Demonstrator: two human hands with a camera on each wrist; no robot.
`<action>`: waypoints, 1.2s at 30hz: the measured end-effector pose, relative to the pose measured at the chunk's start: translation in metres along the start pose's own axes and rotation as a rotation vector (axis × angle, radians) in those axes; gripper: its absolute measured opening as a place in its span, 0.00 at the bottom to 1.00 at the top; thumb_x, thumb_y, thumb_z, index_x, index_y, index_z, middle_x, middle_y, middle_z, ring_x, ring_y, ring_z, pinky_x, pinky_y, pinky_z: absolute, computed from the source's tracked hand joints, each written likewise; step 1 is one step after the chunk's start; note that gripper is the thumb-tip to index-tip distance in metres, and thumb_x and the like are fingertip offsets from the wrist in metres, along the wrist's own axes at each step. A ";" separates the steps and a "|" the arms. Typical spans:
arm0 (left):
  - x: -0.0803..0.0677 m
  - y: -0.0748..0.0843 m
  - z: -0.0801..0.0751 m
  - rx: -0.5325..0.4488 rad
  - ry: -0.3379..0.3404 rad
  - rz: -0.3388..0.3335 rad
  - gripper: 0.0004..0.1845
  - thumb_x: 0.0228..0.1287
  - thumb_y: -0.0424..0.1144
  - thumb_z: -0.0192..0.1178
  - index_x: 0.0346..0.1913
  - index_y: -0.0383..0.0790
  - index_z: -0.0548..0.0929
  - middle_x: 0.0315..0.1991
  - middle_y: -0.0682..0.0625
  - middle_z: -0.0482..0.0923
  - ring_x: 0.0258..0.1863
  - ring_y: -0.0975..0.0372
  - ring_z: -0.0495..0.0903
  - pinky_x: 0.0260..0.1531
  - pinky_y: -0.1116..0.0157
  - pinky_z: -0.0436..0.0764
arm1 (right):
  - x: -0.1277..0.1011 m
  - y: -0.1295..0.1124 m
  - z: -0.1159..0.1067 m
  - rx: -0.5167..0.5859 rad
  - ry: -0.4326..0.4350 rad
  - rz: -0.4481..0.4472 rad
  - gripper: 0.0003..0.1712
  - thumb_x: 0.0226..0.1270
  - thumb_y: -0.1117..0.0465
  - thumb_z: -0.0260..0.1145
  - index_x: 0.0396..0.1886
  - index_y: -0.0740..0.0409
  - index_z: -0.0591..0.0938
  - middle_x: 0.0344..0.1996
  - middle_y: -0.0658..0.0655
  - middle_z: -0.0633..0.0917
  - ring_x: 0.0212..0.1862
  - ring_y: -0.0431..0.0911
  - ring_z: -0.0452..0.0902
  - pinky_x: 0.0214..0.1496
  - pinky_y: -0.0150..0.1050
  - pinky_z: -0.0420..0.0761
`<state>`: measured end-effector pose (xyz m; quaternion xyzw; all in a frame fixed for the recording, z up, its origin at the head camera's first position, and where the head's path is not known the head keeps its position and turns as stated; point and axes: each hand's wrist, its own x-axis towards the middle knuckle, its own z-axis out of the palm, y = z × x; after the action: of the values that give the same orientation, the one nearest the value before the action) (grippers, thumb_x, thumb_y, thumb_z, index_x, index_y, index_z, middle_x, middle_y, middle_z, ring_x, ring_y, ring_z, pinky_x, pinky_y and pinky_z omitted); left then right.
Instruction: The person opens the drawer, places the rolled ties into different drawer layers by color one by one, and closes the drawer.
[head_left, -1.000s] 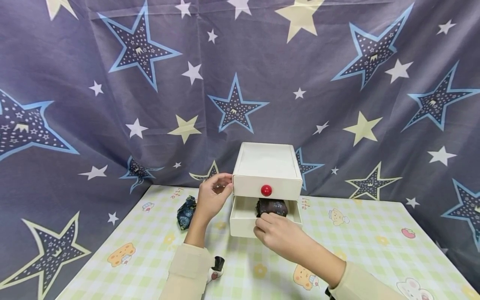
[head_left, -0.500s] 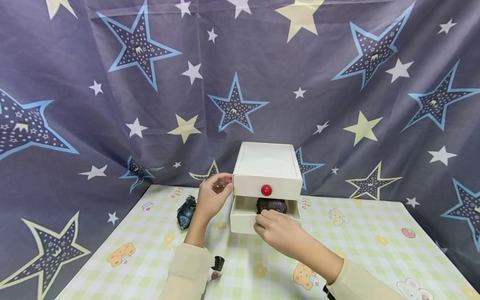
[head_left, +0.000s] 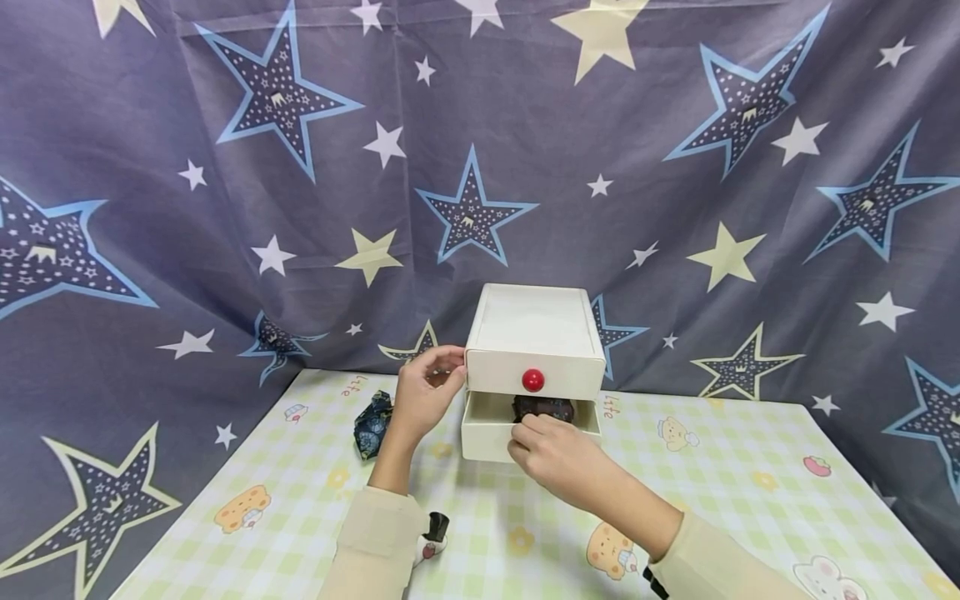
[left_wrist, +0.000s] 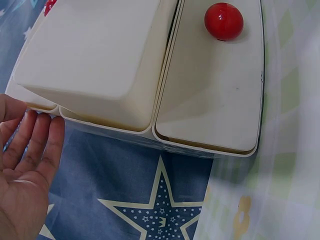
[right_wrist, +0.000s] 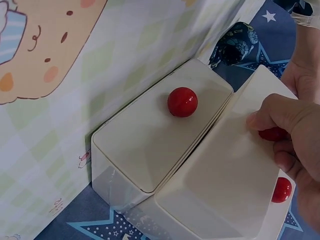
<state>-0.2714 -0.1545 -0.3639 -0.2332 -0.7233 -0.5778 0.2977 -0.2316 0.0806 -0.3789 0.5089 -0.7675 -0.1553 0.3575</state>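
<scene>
at centre frame the right hand [head_left: 551,454] pinches the lower drawer [head_left: 487,437] knob — push straight while the flat-fingered left hand [head_left: 423,398] braces the white box [head_left: 532,329].

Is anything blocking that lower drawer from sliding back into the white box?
Nothing visible does. The open lower white drawer holds a dark patterned bundle that sits low, under the upper drawer's red round knob. The right hand grips the drawer's front; the left hand rests against the box's side.
</scene>
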 end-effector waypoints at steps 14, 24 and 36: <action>0.001 -0.001 -0.001 -0.004 -0.009 0.002 0.11 0.63 0.19 0.64 0.48 0.23 0.85 0.37 0.33 0.86 0.35 0.51 0.85 0.37 0.51 0.84 | 0.000 0.004 0.007 -0.008 0.041 0.007 0.07 0.58 0.64 0.76 0.36 0.55 0.87 0.35 0.50 0.81 0.38 0.45 0.72 0.41 0.34 0.74; 0.000 0.000 -0.001 0.000 -0.005 -0.002 0.11 0.62 0.19 0.64 0.48 0.23 0.85 0.37 0.33 0.86 0.35 0.50 0.85 0.37 0.52 0.84 | 0.001 0.007 0.013 -0.010 0.050 0.016 0.07 0.57 0.62 0.77 0.34 0.53 0.87 0.35 0.49 0.80 0.38 0.44 0.72 0.41 0.35 0.74; 0.000 0.000 0.000 -0.001 -0.002 -0.011 0.11 0.62 0.19 0.64 0.48 0.24 0.85 0.36 0.33 0.86 0.35 0.48 0.85 0.37 0.51 0.84 | 0.001 0.008 0.018 0.010 0.039 0.041 0.09 0.57 0.65 0.78 0.37 0.54 0.88 0.37 0.50 0.81 0.39 0.44 0.73 0.42 0.34 0.75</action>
<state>-0.2719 -0.1548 -0.3638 -0.2300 -0.7244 -0.5797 0.2938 -0.2500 0.0812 -0.3861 0.4980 -0.7712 -0.1340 0.3731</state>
